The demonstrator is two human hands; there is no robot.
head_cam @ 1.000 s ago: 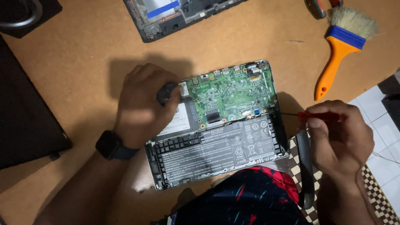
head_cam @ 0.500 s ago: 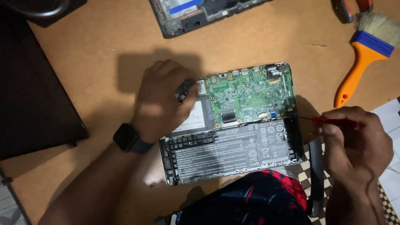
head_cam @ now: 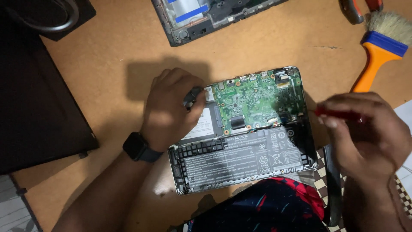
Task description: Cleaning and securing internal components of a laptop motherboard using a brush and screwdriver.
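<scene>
A brown tabletop carries everything; along its left edge lies a large dark flat panel, with a black looped cable on a dark piece at the top left corner; a second opened dark chassis sits at the top centre, well apart from the hands. In the middle lies an opened small laptop, back cover off; its flat black battery fills the near half, and the green circuit board the far right part, with a grey drive beside it. The left hand, a black smartwatch on its wrist, rests on the laptop's far left corner, fingers curled on a small dark part there. The right hand is just beside the laptop's right edge, clenched round a red-handled screwdriver. An orange-handled brush lies at the top right; pliers handles lie just beyond it.
</scene>
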